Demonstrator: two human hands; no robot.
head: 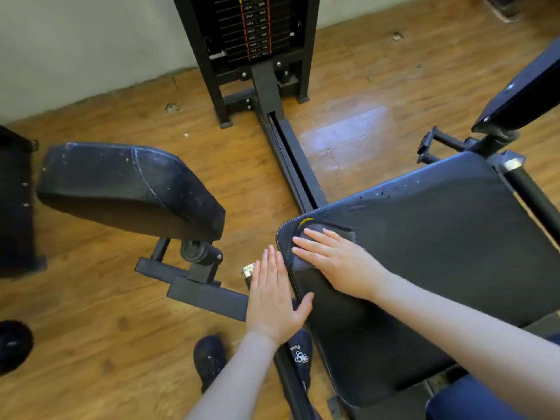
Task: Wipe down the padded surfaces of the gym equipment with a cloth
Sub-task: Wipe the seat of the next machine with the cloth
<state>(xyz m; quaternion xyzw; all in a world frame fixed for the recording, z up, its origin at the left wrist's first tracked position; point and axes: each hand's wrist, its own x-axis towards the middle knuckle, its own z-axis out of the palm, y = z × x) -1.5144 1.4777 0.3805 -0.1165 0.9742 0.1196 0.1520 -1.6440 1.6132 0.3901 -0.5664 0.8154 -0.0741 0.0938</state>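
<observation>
The right hand (pixel 339 263) is pressing a grey cloth (pixel 330 234) onto the seat pad (pixel 439 237) with straight fingers; the left hand (pixel 274 298), fingers straight, is lying against the pad's edge.

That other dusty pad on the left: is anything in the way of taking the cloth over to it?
Nothing visible blocks it. The right hand presses the cloth on the seat pad's corner; only open floor separates it from the left pad.
</observation>
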